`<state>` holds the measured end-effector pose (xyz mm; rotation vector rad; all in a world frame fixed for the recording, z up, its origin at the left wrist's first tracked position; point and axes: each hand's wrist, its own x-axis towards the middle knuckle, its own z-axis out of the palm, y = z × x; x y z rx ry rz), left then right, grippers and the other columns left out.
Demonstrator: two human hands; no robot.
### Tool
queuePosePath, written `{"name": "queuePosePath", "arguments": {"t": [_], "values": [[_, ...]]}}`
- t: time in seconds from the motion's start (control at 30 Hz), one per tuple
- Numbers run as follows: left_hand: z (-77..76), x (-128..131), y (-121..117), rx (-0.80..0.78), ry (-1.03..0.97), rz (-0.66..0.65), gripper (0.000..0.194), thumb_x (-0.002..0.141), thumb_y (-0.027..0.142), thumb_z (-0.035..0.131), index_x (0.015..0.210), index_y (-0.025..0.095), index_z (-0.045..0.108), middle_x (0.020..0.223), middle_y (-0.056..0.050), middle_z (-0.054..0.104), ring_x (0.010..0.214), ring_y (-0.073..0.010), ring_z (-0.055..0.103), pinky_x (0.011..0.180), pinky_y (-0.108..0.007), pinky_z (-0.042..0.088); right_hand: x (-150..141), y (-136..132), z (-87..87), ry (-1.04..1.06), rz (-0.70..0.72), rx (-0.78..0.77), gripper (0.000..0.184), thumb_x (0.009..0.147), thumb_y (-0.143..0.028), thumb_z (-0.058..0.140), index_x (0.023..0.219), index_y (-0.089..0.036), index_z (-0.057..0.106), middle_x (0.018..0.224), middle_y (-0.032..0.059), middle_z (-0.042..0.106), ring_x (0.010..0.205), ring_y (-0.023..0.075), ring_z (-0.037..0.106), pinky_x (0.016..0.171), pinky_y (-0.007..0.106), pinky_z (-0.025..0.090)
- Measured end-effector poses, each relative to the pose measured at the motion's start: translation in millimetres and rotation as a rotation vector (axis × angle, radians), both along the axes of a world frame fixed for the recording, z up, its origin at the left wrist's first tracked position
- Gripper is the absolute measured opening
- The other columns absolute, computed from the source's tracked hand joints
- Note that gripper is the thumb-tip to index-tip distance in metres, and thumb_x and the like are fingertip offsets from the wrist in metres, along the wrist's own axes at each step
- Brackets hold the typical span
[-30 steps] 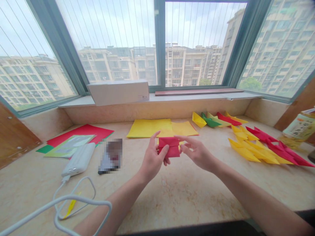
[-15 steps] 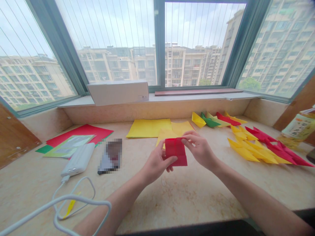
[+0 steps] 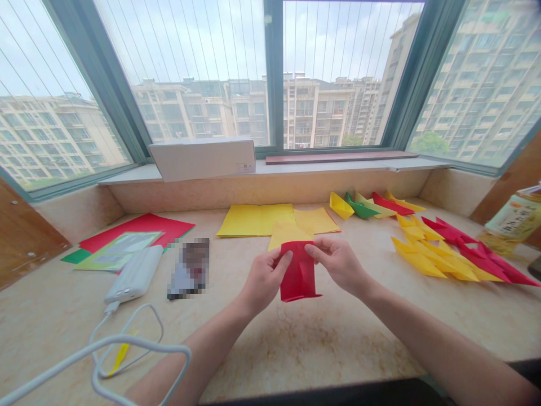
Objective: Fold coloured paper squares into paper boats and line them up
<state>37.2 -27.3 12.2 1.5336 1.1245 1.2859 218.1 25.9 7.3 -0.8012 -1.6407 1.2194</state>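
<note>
Red paper (image 3: 299, 277) between hands (image 3: 264, 277) (image 3: 339, 263), seemingly aloft

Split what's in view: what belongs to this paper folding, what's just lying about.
Part of the folding, most likely:
red paper, held by left hand and right hand
yellow sheets
red sheet
paper boats
folded yellow pieces
folded red pieces

Just lying about, it seems:
power bank
white cable
white box
bottle
</note>
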Motion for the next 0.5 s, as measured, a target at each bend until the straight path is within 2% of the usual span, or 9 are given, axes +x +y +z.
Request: {"name": "queuePosePath", "arguments": {"t": [0.13, 0.3, 0.4, 0.5], "values": [[2.6, 1.3, -2.5, -0.035, -0.031, -0.013, 0.035, 0.090, 0.044, 0.060, 0.091, 0.013, 0.074, 0.077, -0.006, 0.073, 0.070, -0.0197, 0.066, 0.063, -0.027, 0.050, -2.8, -4.3, -0.7, 0.008, -0.036, 0.005, 0.035, 0.083, -0.051, 0.068, 0.078, -0.017, 0.066, 0.073, 0.0050, 0.071, 0.066, 0.0178, 0.064, 0.061, 0.030, 0.050], [-3.0, 2.1, -1.8, -0.087, -0.093, -0.020, 0.034, 0.084, 0.043, 0.070, 0.101, 0.014, 0.071, 0.092, -0.010, 0.076, 0.078, -0.0219, 0.070, 0.068, -0.029, 0.054, -6.4, -9.2, -3.7, -0.016, -0.115, 0.034, 0.038, 0.083, -0.056, 0.066, 0.074, -0.019, 0.059, 0.065, 0.0027, 0.066, 0.058, 0.0161, 0.061, 0.054, 0.028, 0.047], [-4.8, 2.5, -1.0, -0.103, -0.075, -0.025, 0.033, 0.080, 0.041, 0.075, 0.100, 0.014, 0.072, 0.093, -0.010, 0.076, 0.081, -0.0231, 0.071, 0.067, -0.029, 0.055, -7.5, -10.1, -6.8, -0.039, -0.157, 0.072, 0.038, 0.083, -0.056, 0.065, 0.072, -0.020, 0.056, 0.061, 0.0007, 0.063, 0.055, 0.0150, 0.058, 0.051, 0.027, 0.045], [-3.4, 3.5, -1.0, -0.134, -0.116, -0.021, 0.031, 0.080, 0.041, 0.074, 0.094, 0.014, 0.073, 0.089, -0.010, 0.077, 0.077, -0.0227, 0.072, 0.065, -0.029, 0.056, -7.3, -10.3, -6.9, -0.013, -0.112, 0.060, 0.035, 0.084, -0.054, 0.065, 0.078, -0.021, 0.056, 0.065, 0.0013, 0.066, 0.057, 0.0155, 0.060, 0.052, 0.027, 0.044]]}}
